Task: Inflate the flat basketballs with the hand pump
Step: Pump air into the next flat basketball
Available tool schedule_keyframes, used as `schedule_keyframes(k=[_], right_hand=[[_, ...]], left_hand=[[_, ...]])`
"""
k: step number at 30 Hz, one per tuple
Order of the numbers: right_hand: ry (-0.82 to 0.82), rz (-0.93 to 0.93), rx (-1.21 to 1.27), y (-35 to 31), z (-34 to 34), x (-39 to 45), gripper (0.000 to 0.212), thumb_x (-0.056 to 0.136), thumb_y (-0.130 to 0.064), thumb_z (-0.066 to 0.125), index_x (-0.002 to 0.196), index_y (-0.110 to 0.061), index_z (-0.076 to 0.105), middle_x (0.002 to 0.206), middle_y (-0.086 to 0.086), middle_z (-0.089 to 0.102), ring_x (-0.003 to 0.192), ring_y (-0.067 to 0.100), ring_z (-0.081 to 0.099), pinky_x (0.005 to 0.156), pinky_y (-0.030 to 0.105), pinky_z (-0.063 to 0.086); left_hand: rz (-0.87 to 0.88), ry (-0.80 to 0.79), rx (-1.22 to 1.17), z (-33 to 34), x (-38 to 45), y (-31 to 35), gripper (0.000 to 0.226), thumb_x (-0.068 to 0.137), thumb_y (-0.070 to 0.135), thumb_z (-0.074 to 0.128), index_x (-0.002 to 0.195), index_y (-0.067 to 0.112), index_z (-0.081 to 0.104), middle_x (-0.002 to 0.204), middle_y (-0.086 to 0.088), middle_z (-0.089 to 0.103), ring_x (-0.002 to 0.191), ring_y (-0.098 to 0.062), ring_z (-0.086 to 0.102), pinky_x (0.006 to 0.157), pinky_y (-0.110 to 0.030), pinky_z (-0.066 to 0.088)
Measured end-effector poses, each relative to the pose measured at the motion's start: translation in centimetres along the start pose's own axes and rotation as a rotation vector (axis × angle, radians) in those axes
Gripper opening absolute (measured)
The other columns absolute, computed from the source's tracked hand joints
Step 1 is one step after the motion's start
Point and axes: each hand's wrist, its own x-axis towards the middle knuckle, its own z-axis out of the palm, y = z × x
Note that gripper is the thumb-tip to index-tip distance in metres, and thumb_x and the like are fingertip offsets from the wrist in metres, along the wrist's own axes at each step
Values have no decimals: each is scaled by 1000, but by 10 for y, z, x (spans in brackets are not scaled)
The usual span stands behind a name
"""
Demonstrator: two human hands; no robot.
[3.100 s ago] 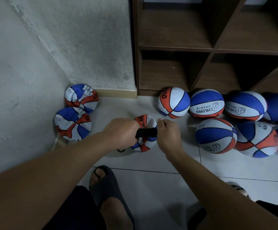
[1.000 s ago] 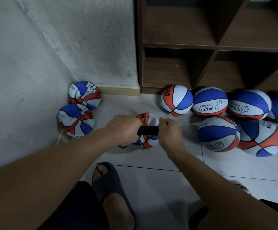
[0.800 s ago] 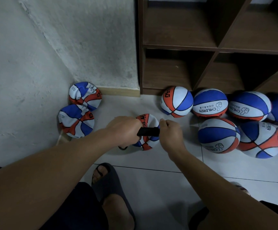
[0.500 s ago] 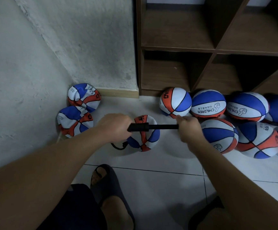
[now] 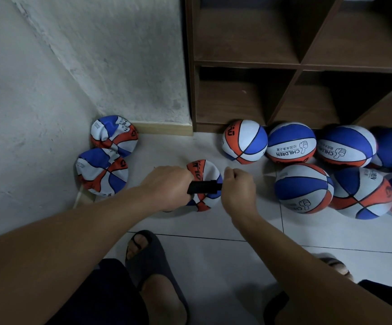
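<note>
A black hand pump [image 5: 204, 186] lies level above a partly flat red, white and blue basketball [image 5: 206, 200] on the floor tiles. My left hand [image 5: 168, 187] grips the pump's barrel. My right hand [image 5: 238, 190] grips the pump's handle end, pushed in close to the barrel so the rod is hidden. Two crumpled flat basketballs [image 5: 101, 171] [image 5: 114, 136] lean in the wall corner at left. The hose to the ball is hidden under my left hand.
Several round, filled basketballs [image 5: 304, 188] sit in a cluster at right, in front of a brown wooden cubby shelf [image 5: 293, 64] whose compartments hold nothing. My foot in a dark sandal [image 5: 154, 266] stands on the tiles below my hands. A rough white wall [image 5: 38, 90] closes the left side.
Half a second ago my right hand had pulled the handle out to the right with the rod showing. It has now pushed back in against the barrel. The left hand stays put.
</note>
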Motion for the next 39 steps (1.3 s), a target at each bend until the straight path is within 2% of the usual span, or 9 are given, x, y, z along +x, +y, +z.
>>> schedule_keyframes(k=[7, 11, 14, 17, 20, 24, 29, 32, 39], right_hand=[[-85, 44, -49, 7, 9, 2, 42, 112, -34, 45, 92, -3, 66, 73, 9, 57, 63, 18, 51, 60, 36, 42], [-146, 13, -71, 3, 0, 7, 42, 111, -32, 49, 82, -4, 62, 63, 3, 49, 50, 11, 45, 55, 31, 37], [-122, -4, -87, 0, -22, 23, 39, 108, -29, 53, 74, -10, 56, 64, 4, 45, 57, 17, 41, 58, 35, 37], [-37, 145, 0, 5, -51, 48, 24, 102, -26, 55, 81, -15, 56, 71, 6, 45, 63, 20, 40, 56, 36, 35], [-55, 244, 18, 12, -62, 63, 21, 102, -26, 55, 88, -11, 59, 80, 12, 44, 62, 22, 38, 50, 32, 33], [-82, 199, -31, 16, -39, 45, 30, 106, -26, 52, 81, -11, 58, 72, 4, 48, 61, 18, 45, 53, 35, 41], [-108, 99, -4, 9, -7, 15, 37, 109, -26, 48, 74, -14, 47, 66, 3, 40, 61, 18, 38, 61, 38, 34], [-135, 73, -10, 7, 3, 6, 37, 110, -27, 46, 76, -12, 51, 63, 2, 44, 54, 14, 40, 56, 33, 33], [-155, 90, -13, 5, 9, 9, 34, 108, -31, 47, 84, -10, 59, 71, 8, 51, 63, 19, 45, 60, 37, 37]], left_hand=[[30, -25, 35, -3, 0, 2, 18, 92, 28, 69, 78, 19, 63, 68, 0, 61, 55, -19, 58, 50, -30, 38], [35, -7, 4, -1, 3, -1, 23, 93, 25, 67, 72, 19, 58, 66, 0, 59, 55, -19, 56, 49, -30, 35], [2, 19, -31, -1, 6, -14, 22, 91, 30, 67, 71, 23, 59, 67, 3, 61, 57, -17, 60, 50, -30, 39], [-47, 8, -20, -1, 8, -31, 20, 90, 36, 67, 74, 25, 63, 69, 5, 64, 60, -17, 63, 53, -31, 48], [-53, -10, -1, 1, 9, -34, 17, 90, 37, 68, 77, 27, 64, 70, 6, 65, 61, -16, 64, 51, -28, 39], [-28, -23, 44, -1, 8, -24, 16, 89, 32, 69, 77, 23, 64, 71, 4, 64, 61, -18, 62, 50, -29, 37], [-3, -32, 47, 1, 6, -13, 18, 91, 30, 69, 75, 22, 63, 69, 2, 63, 57, -19, 60, 49, -30, 37], [23, -38, 52, -1, 4, -5, 18, 93, 28, 68, 77, 22, 62, 70, 1, 62, 57, -18, 58, 50, -30, 37], [20, -42, 10, -3, 2, 0, 19, 92, 28, 73, 78, 19, 64, 68, 0, 61, 54, -17, 56, 50, -29, 35]])
